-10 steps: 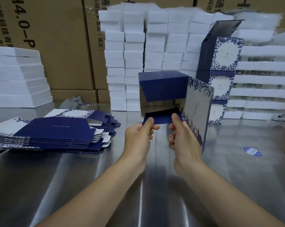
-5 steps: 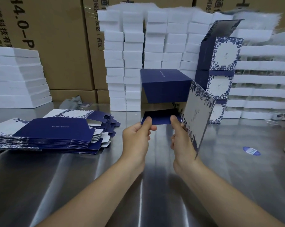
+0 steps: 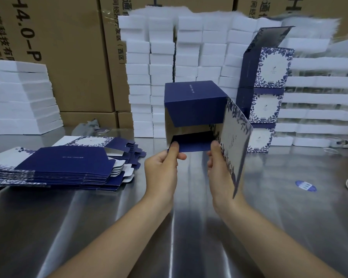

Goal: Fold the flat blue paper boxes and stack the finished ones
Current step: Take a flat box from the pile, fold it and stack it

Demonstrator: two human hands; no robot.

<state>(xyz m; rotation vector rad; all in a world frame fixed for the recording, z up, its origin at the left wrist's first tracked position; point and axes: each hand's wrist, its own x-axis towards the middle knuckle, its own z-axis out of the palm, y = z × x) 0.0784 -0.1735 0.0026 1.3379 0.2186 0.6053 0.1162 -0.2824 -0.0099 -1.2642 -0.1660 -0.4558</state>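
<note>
1. A pile of flat dark-blue paper box blanks [image 3: 65,167] is seen at the left on the shiny steel table [image 3: 189,227]. The sheets are judged light, thin and easily creased.
2. The left hand [image 3: 162,169] is closed on the left corner of the lower flap, which is pinched under the thumb.
3. The half-folded blue-and-white paper box [image 3: 195,105] is held in the air above the table. It is judged light and hollow, so it is best taken at the flap edges near the creases, never squeezed in the middle.
4. The right hand [image 3: 221,173] grips the right corner of the same flap, beside the white floral panel.
5. A stack of finished blue floral boxes [image 3: 269,91] stands behind, at the right.
</note>
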